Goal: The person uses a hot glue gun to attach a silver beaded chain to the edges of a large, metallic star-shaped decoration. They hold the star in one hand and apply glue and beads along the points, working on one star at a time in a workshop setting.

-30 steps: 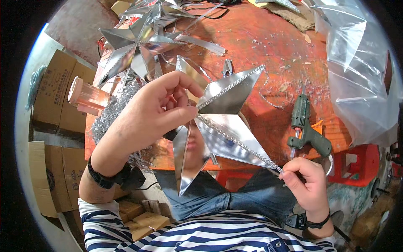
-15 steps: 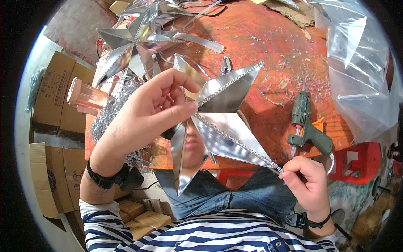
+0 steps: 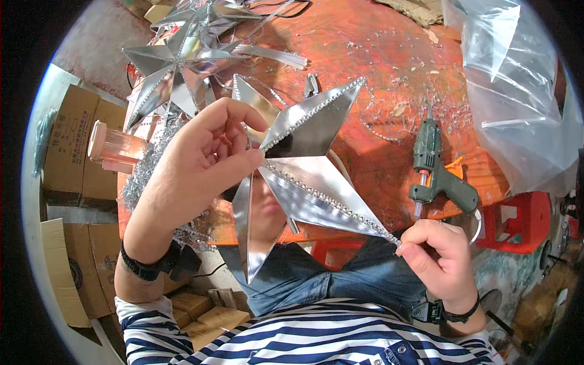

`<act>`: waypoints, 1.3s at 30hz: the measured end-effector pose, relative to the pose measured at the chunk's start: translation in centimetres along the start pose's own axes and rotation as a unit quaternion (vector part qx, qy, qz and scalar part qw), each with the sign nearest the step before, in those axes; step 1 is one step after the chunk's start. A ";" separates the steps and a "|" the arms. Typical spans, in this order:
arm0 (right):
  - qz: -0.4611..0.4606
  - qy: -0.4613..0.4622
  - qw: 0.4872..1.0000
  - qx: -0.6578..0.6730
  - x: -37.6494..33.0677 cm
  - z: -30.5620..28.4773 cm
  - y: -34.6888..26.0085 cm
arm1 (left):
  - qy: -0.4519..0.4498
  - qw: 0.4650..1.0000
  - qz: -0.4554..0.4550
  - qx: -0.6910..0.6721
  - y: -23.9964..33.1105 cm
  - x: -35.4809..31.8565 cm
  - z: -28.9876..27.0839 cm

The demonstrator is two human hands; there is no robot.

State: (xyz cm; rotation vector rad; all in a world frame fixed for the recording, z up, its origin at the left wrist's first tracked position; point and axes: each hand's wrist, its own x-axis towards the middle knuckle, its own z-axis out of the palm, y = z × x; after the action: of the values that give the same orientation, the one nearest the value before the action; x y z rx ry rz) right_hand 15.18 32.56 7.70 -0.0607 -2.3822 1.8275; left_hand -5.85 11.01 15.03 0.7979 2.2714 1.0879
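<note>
A shiny silver five-pointed star (image 3: pixel 328 179) with folded, mirror-like points is held over the table's front edge. My left hand (image 3: pixel 204 158) is closed at its centre; the thumb presses near the middle, the index finger arches above, and the other fingers are curled and partly hidden. A silver bead trim (image 3: pixel 322 198) runs along the ridge of the lower right point. At that point's tip my right hand (image 3: pixel 441 258) pinches the trim's end between thumb and finger. Beads also line the upper right ridge.
Finished-looking silver stars (image 3: pixel 176 61) lie at the back left, by silver tinsel (image 3: pixel 149 152) and a clear jar (image 3: pixel 115 146). A green glue gun (image 3: pixel 435 161) rests on the orange table (image 3: pixel 365 55). Pliers (image 3: pixel 312 85), clear plastic sheeting (image 3: pixel 511 97), a red stool (image 3: pixel 517 225) and cardboard boxes (image 3: pixel 70 143) surround the work.
The whole view has shifted, so star, hands and table things appear a little farther left. Both hands keep the same grip; the trim still lies along the lower right ridge.
</note>
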 end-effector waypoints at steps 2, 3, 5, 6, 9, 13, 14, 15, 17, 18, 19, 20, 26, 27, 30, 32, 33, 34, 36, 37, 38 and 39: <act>0.009 0.002 1.000 0.005 0.0 0.0 0.0 | -0.003 1.000 0.000 -0.001 -0.1 0.1 0.0; 0.010 0.003 1.000 0.012 0.0 0.1 0.1 | -0.004 1.000 0.001 -0.003 -0.1 0.1 -0.1; 0.009 0.002 1.000 0.018 -0.1 0.1 0.2 | -0.008 1.000 0.005 -0.008 -0.2 0.1 -0.1; 0.005 0.000 1.000 0.017 0.0 0.1 0.2 | -0.008 1.000 0.006 -0.010 -0.4 0.1 0.0; 0.020 0.001 1.000 0.016 0.1 0.2 0.2 | -0.008 1.000 0.006 -0.015 -0.5 0.1 -0.1; 0.074 -0.010 0.997 0.021 0.2 0.2 0.2 | -0.010 1.000 0.001 -0.021 -0.5 0.1 -0.2; 0.065 -0.010 0.998 0.021 0.2 0.2 0.3 | -0.009 1.000 0.000 -0.023 -0.5 0.1 -0.1; 0.057 -0.009 0.998 0.021 0.2 0.3 0.4 | -0.010 1.000 0.000 -0.022 -0.5 0.1 -0.1; 0.045 -0.010 0.999 0.021 0.3 0.3 0.4 | -0.010 1.000 0.000 -0.021 -0.6 0.1 -0.1; 0.042 -0.012 0.999 0.021 0.4 0.3 0.4 | -0.004 1.000 0.007 -0.021 -0.7 0.1 -0.1; 0.038 -0.013 0.999 0.022 0.4 0.3 0.4 | 0.002 1.000 0.014 -0.021 -0.8 0.1 0.0; 0.044 -0.015 0.999 0.018 0.4 0.3 0.4 | 0.008 1.000 0.021 -0.020 -0.9 0.1 0.1; 0.072 -0.025 0.997 0.019 0.8 0.5 0.2 | 0.010 1.000 0.020 -0.016 -0.9 0.1 0.0; 0.074 -0.027 0.997 0.021 0.8 0.6 0.3 | 0.010 1.000 0.017 -0.013 -0.8 0.0 0.0; 0.070 -0.028 0.997 0.018 0.8 0.8 0.4 | 0.006 1.000 0.006 -0.007 -0.6 0.0 0.0; 0.064 -0.026 0.997 0.017 0.9 0.8 0.5 | 0.000 1.000 -0.008 -0.007 -0.6 0.1 -0.1; 0.062 -0.025 0.998 0.019 0.8 0.8 0.6 | -0.004 1.000 -0.013 -0.012 -0.5 0.1 -0.2; 0.059 -0.024 0.998 0.020 0.8 0.9 0.7 | -0.007 1.000 -0.017 -0.017 -0.4 0.1 -0.2; 0.063 -0.021 0.998 0.023 0.7 1.0 0.8 | -0.022 0.999 -0.025 -0.039 -0.3 0.2 -0.4; 0.065 -0.019 0.997 0.024 0.6 1.1 0.9 | -0.032 0.998 -0.029 -0.055 -0.5 0.3 -0.7; 0.061 -0.019 0.998 0.026 0.6 1.2 0.9 | -0.043 0.996 -0.033 -0.072 -0.6 0.4 -0.9; 0.058 -0.019 0.998 0.027 0.6 1.3 1.0 | -0.052 0.995 -0.030 -0.085 -0.8 0.4 -1.0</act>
State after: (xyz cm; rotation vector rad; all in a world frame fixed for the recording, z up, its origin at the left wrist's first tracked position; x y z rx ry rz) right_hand 14.40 31.67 6.50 -0.1631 -2.4001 1.9600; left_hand -7.02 10.37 14.86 0.6970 2.0717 1.1658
